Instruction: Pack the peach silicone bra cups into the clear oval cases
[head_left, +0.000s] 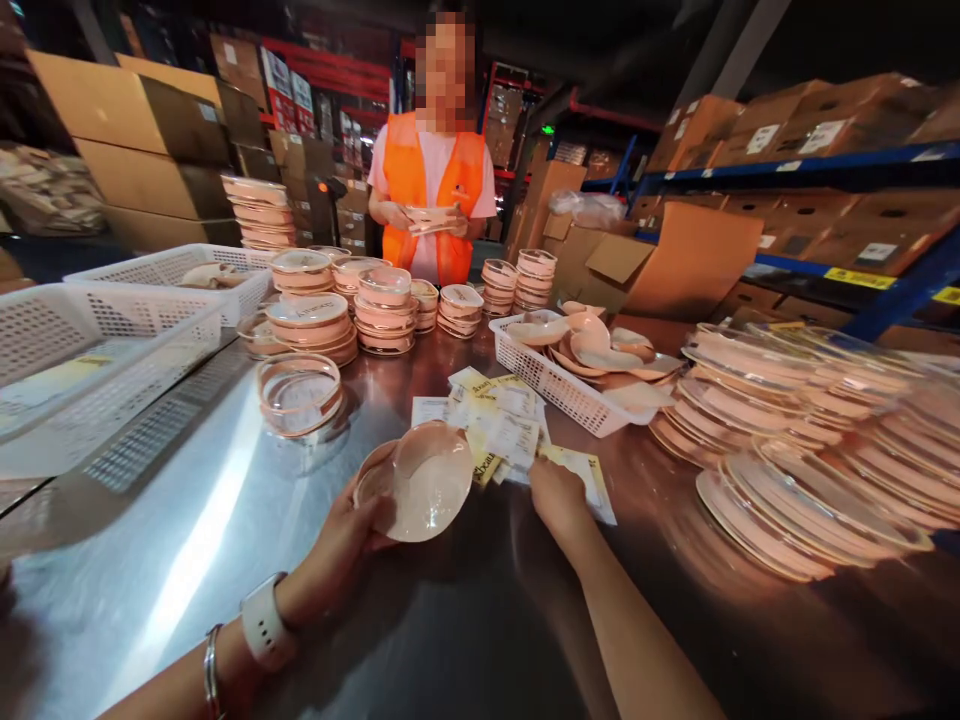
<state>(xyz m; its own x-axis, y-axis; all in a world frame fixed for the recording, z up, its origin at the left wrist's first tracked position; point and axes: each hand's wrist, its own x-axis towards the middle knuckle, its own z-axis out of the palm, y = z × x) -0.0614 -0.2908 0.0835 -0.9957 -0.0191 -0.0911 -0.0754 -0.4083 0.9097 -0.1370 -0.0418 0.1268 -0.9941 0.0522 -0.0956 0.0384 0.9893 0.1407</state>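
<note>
Blue shelving (795,171) w/ cardbd bxs (862,110)

Glossy pale-pink rounded piece (433,485), tilted in left hand (369,518), white-and-yellow printed cards (501,422), overlapping, flat on worktop (465,630)

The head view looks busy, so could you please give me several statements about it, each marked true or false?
1. The left hand holds a pad. True.
2. A watch is worn on the right. False: the watch is on the left.
3. The basket beside the cards holds pads. True.
4. The right hand is inside that basket. False: the right hand is at the cards.
5. The person facing us wears an orange vest. True.
</note>
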